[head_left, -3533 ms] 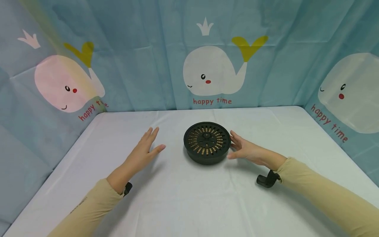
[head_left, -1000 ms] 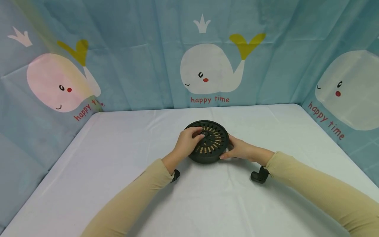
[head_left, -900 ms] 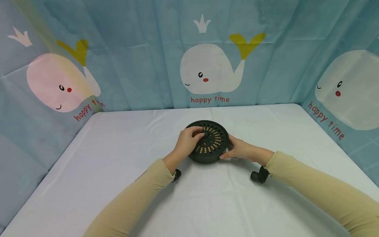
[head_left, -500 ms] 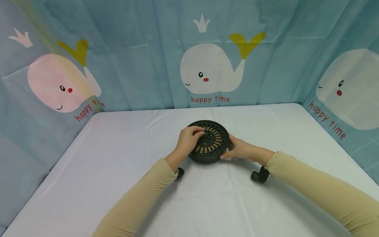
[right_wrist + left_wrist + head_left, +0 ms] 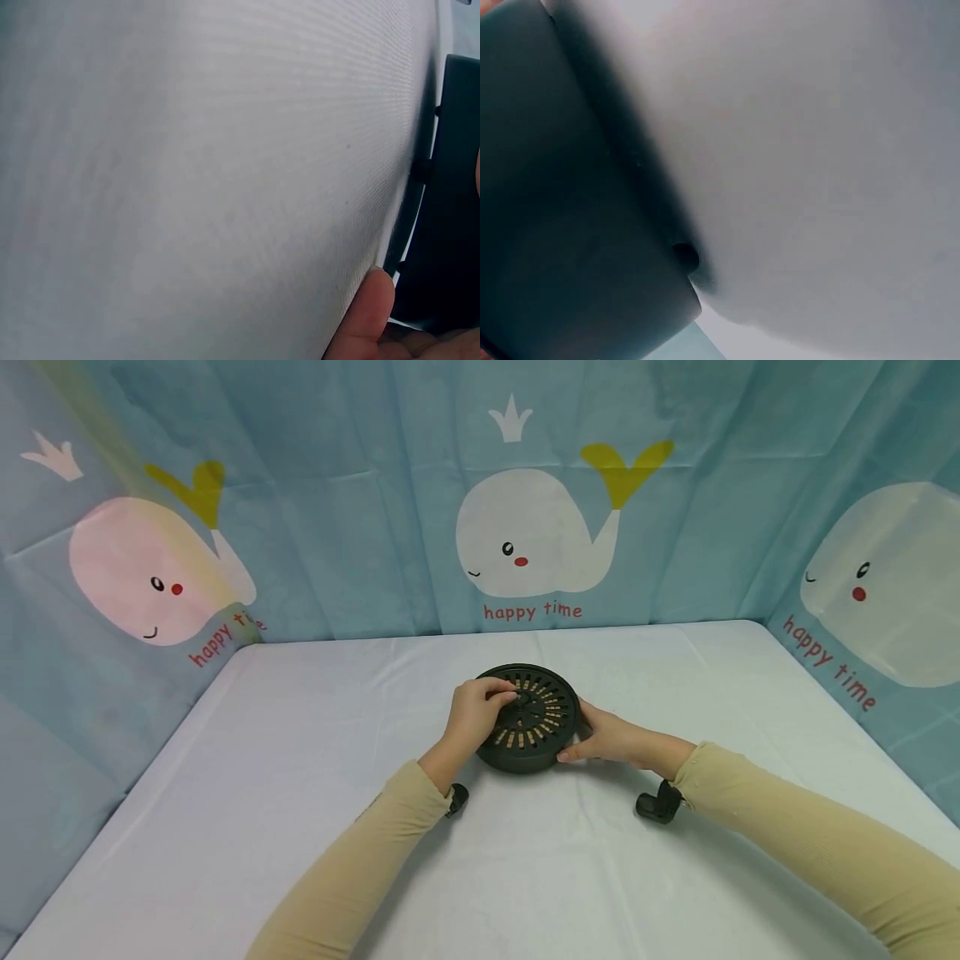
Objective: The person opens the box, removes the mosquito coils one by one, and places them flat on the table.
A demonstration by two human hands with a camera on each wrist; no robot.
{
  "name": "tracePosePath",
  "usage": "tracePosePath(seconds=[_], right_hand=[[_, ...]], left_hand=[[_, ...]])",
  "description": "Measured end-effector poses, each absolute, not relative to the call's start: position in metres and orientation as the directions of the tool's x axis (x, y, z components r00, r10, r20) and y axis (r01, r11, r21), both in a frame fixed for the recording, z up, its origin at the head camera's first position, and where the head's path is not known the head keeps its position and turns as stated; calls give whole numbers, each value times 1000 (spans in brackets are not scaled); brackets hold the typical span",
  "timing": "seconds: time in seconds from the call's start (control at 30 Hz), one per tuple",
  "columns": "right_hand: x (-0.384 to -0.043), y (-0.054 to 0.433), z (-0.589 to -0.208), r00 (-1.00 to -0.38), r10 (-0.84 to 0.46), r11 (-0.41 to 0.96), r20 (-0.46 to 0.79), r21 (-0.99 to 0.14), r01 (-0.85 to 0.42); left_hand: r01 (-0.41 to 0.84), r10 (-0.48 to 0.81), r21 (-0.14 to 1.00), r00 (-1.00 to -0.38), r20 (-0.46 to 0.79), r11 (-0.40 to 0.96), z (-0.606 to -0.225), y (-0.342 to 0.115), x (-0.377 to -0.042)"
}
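A round black box [image 5: 521, 762] with a slotted lid [image 5: 536, 720] sits on the white table; tan shows through the slots, and a small raised piece stands at the lid's centre. My left hand [image 5: 472, 710] reaches over the lid from the left, thumb and index finger pinching that centre piece, which they mostly hide. On the right side of the box, my right hand [image 5: 607, 737] grips the wall, thumb toward the front. The left wrist view shows the dark box wall [image 5: 570, 217] close up. In the right wrist view the box [image 5: 450, 210] has small feet, with fingers [image 5: 367, 307] beside it.
White cloth covers the table [image 5: 300, 760]. Behind it hangs a blue curtain [image 5: 337, 552] printed with whales, which also closes in both sides. Black wrist cameras [image 5: 658, 803] sit under the cuffs.
My left hand, earlier held apart at the left, has come over the lid and pinched its centre piece. The right hand has closed on the box's side. Over the last second, hardly anything moves.
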State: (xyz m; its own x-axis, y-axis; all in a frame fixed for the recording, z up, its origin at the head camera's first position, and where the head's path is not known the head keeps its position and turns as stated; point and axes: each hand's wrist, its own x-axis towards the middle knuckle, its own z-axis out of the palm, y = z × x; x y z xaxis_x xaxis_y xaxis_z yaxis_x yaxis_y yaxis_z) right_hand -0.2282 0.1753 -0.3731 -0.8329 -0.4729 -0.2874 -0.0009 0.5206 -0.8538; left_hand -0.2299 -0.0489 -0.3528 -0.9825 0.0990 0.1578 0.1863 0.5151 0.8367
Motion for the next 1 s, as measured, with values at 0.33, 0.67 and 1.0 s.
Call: tracePosePath(seconds=[0.33,0.67,1.0], right_hand=[[-228,175,-373,-832,-477,524,-282,-852,-11],[-228,176,-372,-833,-468,528,-294,-849,3],[-228,173,-370,-829,-466,539,-309,-842,10]], left_hand=[[187,88,832,-982,165,522,-352,-48,-229],[222,101,808,-975,199,546,-350,-46,-228],[223,102,783,-974,201,580,-348,-46,-226]])
